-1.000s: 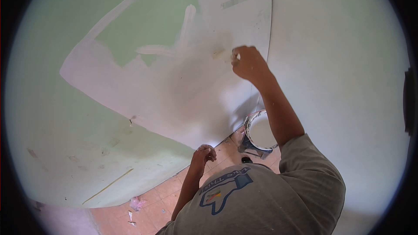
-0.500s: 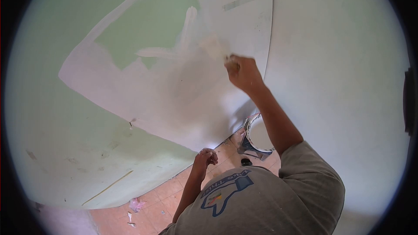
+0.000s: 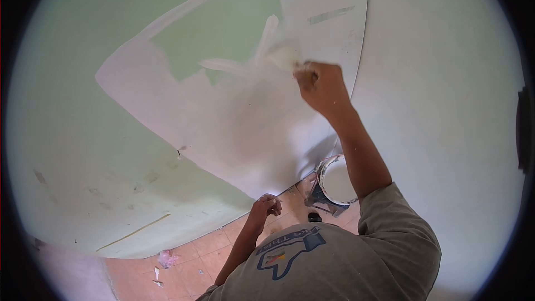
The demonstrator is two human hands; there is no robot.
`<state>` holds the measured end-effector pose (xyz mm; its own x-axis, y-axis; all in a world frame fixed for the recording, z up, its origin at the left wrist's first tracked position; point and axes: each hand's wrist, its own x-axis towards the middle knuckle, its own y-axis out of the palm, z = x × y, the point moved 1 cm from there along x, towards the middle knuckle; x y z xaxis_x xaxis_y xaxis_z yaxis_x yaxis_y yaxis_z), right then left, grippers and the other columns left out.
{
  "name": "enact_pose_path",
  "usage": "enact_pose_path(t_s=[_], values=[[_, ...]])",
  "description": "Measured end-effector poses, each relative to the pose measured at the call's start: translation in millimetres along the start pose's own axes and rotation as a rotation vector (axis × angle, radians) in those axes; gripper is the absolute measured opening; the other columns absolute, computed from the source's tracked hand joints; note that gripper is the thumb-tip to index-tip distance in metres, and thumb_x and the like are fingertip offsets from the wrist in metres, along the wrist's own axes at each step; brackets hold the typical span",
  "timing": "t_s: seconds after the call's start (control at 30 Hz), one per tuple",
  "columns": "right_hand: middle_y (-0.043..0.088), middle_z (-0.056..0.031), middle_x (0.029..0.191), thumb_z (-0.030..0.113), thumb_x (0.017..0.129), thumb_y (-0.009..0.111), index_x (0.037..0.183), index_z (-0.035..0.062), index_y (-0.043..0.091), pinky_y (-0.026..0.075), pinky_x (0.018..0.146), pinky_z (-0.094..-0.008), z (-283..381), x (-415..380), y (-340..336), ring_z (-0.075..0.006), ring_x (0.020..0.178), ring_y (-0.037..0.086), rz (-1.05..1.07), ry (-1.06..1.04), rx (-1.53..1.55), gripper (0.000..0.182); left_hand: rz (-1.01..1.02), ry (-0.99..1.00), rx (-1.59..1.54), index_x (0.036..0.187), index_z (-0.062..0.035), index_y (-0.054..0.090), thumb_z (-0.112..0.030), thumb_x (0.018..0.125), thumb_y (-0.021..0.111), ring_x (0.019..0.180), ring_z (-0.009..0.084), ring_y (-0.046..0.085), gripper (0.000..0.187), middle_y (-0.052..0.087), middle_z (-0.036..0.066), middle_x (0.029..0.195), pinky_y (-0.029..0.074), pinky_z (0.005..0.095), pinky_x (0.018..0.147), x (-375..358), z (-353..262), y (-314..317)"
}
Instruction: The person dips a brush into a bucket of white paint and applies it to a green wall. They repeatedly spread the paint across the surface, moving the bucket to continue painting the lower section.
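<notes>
My right hand (image 3: 319, 86) is raised to the wall, its fingers closed round the handle of a paintbrush (image 3: 284, 56). Motion smears the brush, and its pale bristles are against the wall. White paint (image 3: 234, 108) covers a wide patch there, around an uncovered green area (image 3: 217, 30). Two thick white strokes jut into the green. My left hand (image 3: 268, 205) hangs low near the foot of the wall, fingers loosely bent, with nothing visible in it.
A round bucket of white paint (image 3: 339, 181) stands on a dark stand (image 3: 325, 200) below my right forearm. A pale wall (image 3: 434, 106) meets the painted one at a corner. Crumpled pink plastic (image 3: 166, 258) and white scraps (image 3: 157, 278) lie on the tiled floor (image 3: 200, 253).
The view has shifted, so the wall appears farther right and the bucket a little lower. My right hand and the brush have moved slightly on the wall; the left still hangs low.
</notes>
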<state>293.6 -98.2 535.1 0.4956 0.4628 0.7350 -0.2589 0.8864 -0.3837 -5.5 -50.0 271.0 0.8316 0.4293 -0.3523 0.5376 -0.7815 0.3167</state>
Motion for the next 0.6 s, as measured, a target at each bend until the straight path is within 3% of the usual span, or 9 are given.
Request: enact_pose_path(t_s=[0.03, 0.17, 0.23, 0.27, 0.33, 0.37, 0.47, 0.53, 0.6], values=[[0.066, -0.0176, 0.070, 0.004, 0.082, 0.068, 0.090, -0.0003, 0.073, 0.046, 0.053, -0.0285, 14, 12, -8, -0.0194, 0.051, 0.054, -0.046, -0.009, -0.037, 0.011, 0.002, 0.004, -0.005, 0.098, -0.0038, 0.058, -0.016, 0.094, 0.048, 0.075, 0.0156, 0.060, 0.016, 0.063, 0.007, 0.084, 0.049, 0.0286, 0.071, 0, 1, -2], [0.068, -0.0127, 0.070, 0.002, 0.083, 0.069, 0.090, -0.0025, 0.073, 0.043, 0.051, -0.0256, 40, 36, -22, -0.0112, 0.051, 0.049, -0.185, -0.147, 0.120, 0.009, -0.017, 0.015, -0.020, 0.098, -0.0039, 0.058, -0.016, 0.094, 0.048, 0.075, 0.0159, 0.060, 0.016, 0.063, 0.007, 0.084, 0.049, 0.0292, 0.072, -5, 4, -7], [0.066, -0.0164, 0.073, 0.003, 0.083, 0.068, 0.089, -0.0014, 0.072, 0.047, 0.053, -0.0338, 52, 28, -33, -0.0272, 0.055, 0.061, -0.288, -0.149, 0.002, 0.008, -0.021, 0.020, -0.030, 0.098, -0.0040, 0.058, -0.015, 0.095, 0.047, 0.076, 0.0160, 0.060, 0.016, 0.063, 0.007, 0.084, 0.049, 0.0294, 0.072, -6, 2, -8], [0.068, -0.0168, 0.077, 0.002, 0.082, 0.067, 0.087, -0.0006, 0.072, 0.050, 0.055, -0.0335, 50, 21, -27, -0.0282, 0.058, 0.063, -0.239, -0.112, 0.061, 0.007, -0.032, 0.011, -0.039, 0.097, -0.0039, 0.058, -0.015, 0.095, 0.047, 0.075, 0.0159, 0.060, 0.016, 0.063, 0.007, 0.084, 0.049, 0.0295, 0.072, -8, 3, -10], [0.067, -0.0135, 0.072, 0.002, 0.086, 0.069, 0.092, -0.0005, 0.073, 0.045, 0.053, -0.0255, 7, 0, 18, -0.0135, 0.054, 0.055, -0.140, -0.157, 0.109, 0.008, -0.044, -0.014, -0.047, 0.097, -0.0038, 0.058, -0.015, 0.095, 0.047, 0.075, 0.0159, 0.060, 0.016, 0.063, 0.007, 0.084, 0.049, 0.0295, 0.072, -9, 8, -13], [0.065, -0.0163, 0.073, 0.005, 0.081, 0.062, 0.090, 0.0047, 0.070, 0.052, 0.063, -0.0426, -9, -24, 39, -0.0343, 0.063, 0.062, -0.046, -0.073, 0.060, 0.012, -0.040, -0.022, -0.046, 0.097, -0.0041, 0.058, -0.016, 0.095, 0.047, 0.075, 0.0158, 0.060, 0.016, 0.063, 0.007, 0.084, 0.049, 0.0294, 0.071, -6, 12, -16], [0.061, -0.0168, 0.068, 0.003, 0.077, 0.057, 0.079, 0.0054, 0.062, 0.050, 0.069, -0.0492, -64, -113, 81, -0.0379, 0.071, 0.062, 0.282, 0.067, -0.068, 0.006, -0.051, -0.039, -0.030, 0.096, -0.0048, 0.057, -0.015, 0.094, 0.046, 0.074, 0.0176, 0.060, 0.015, 0.063, 0.008, 0.082, 0.048, 0.0312, 0.071, -1, 11, -10], [0.066, -0.0207, 0.077, 0.004, 0.074, 0.060, 0.077, 0.0038, 0.065, 0.053, 0.074, -0.0468, -109, -174, 107, -0.0406, 0.080, 0.065, 0.489, 0.396, -0.017, 0.006, -0.073, -0.066, -0.019, 0.096, -0.0053, 0.056, -0.015, 0.094, 0.045, 0.074, 0.0196, 0.059, 0.015, 0.062, 0.008, 0.081, 0.047, 0.0330, 0.071, 2, 14, -4], [0.068, -0.0183, 0.078, 0.008, 0.072, 0.065, 0.084, 0.0031, 0.068, 0.055, 0.071, -0.0429, -186, -256, 147, -0.0384, 0.074, 0.066, 0.521, 0.372, -0.199, 0.013, -0.035, -0.052, -0.020, 0.097, -0.0062, 0.059, -0.018, 0.095, 0.048, 0.075, 0.0153, 0.061, 0.016, 0.063, 0.006, 0.082, 0.049, 0.0289, 0.070, 11, 20, -3]])
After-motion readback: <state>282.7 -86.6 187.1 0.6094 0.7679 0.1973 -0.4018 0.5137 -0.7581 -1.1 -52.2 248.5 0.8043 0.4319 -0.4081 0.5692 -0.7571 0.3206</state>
